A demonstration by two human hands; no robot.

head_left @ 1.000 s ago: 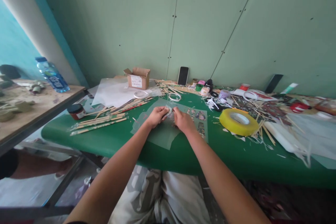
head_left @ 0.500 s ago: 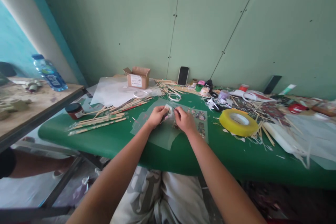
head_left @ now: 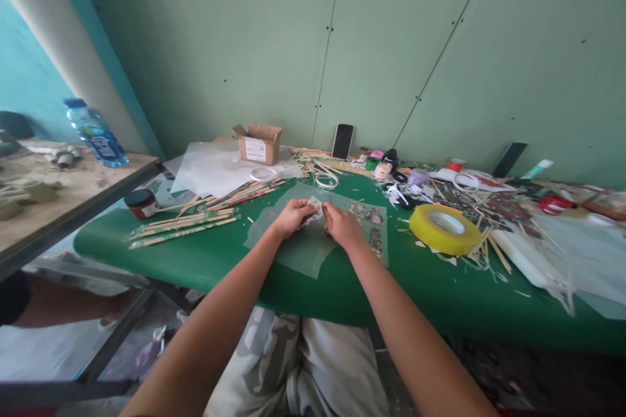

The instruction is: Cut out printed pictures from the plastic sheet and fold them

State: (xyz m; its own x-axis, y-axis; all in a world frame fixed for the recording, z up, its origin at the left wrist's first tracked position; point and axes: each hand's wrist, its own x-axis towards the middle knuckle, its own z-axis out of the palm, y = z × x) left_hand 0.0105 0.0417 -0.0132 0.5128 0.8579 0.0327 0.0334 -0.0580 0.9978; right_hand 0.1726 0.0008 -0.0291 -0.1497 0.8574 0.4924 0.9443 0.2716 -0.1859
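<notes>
Close together over the middle of the table, my two hands meet at a small whitish piece of film (head_left: 316, 206). My left hand (head_left: 292, 217) is closed with thumb and finger pinching the piece. Fingers bent, my right hand (head_left: 343, 225) pinches at the film's right edge; its fingertips partly hide it. Beneath both hands lie translucent plastic sheets (head_left: 303, 262). Printed dark picture cutouts (head_left: 375, 239) show on the sheet to the right of my right hand.
Wrapped wooden sticks (head_left: 188, 228) and a dark-lidded jar (head_left: 141, 203) lie left. A cardboard box (head_left: 259, 145) and a phone (head_left: 343, 141) stand behind. Right are a yellow tape roll (head_left: 445, 228) and cluttered scraps. A bottle (head_left: 98, 133) stands on the neighbouring table; another person's limb shows below.
My right fingertips have come slightly nearer to my left hand, and the film piece between them has turned a little. The whole view has shifted slightly.
</notes>
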